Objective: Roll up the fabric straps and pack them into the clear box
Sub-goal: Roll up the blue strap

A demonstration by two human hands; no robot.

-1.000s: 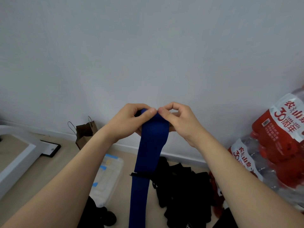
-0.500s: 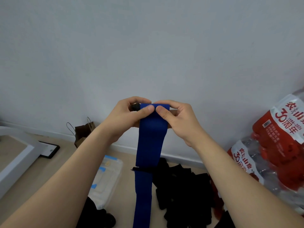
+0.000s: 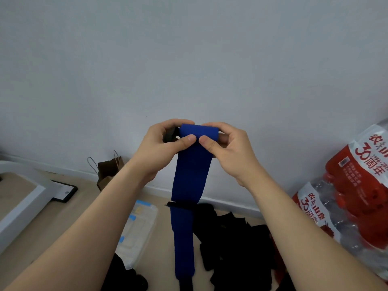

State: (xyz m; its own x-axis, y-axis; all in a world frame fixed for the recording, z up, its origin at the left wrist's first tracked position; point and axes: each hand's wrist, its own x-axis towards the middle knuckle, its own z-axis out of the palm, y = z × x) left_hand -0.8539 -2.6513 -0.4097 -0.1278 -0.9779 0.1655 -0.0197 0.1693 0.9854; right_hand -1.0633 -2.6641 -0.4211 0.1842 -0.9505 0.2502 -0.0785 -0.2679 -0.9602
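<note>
Blue strap (image 3: 192,177) near "30周年" bottle packs (image 3: 357,185)

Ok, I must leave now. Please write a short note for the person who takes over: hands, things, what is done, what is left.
Left hand: pinches the blue strap at its rolled top end.
Right hand: pinches the same roll from the other side.
Things: the strap is in the air, most of it hanging loose; clear box on the floor at left; black straps piled on the floor at right.
Done: only the first turns of the roll.
Left: finish rolling, pack it in the box, then the black ones.
</note>
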